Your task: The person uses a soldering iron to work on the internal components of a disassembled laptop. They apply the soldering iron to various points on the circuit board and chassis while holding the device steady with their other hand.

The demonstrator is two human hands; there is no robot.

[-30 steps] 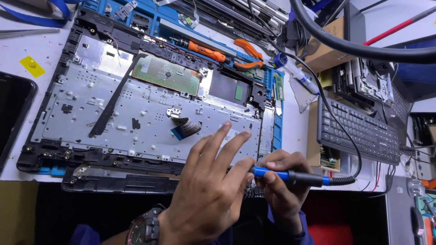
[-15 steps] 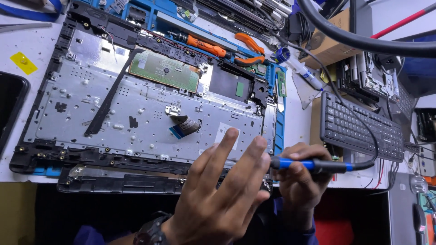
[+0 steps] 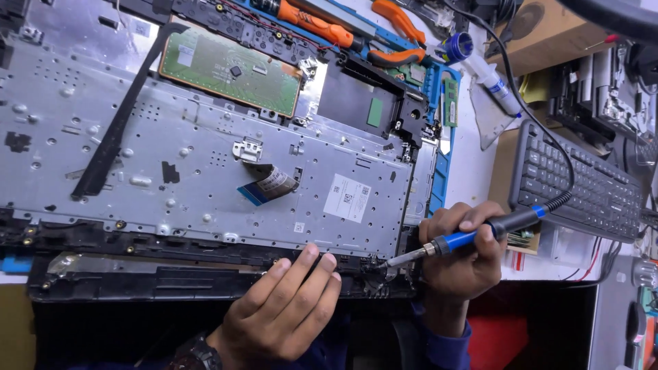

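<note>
Right hand (image 3: 460,257): fingers grasping blue-handled soldering iron (image 3: 473,235), tip at near edge of opened laptop chassis (image 3: 205,171). Left hand (image 3: 284,312): fingers released, flat, pressing chassis edge. Black keyboard (image 3: 582,185) at right.

This is an electronics repair workshop: an opened laptop chassis (image 3: 205,171) lies stripped on the bench beside orange-handled pliers (image 3: 401,38), a screwdriver (image 3: 312,24), a syringe (image 3: 483,72), a spare black keyboard (image 3: 582,181) and a corded soldering iron (image 3: 466,236) (blue grip).
</note>
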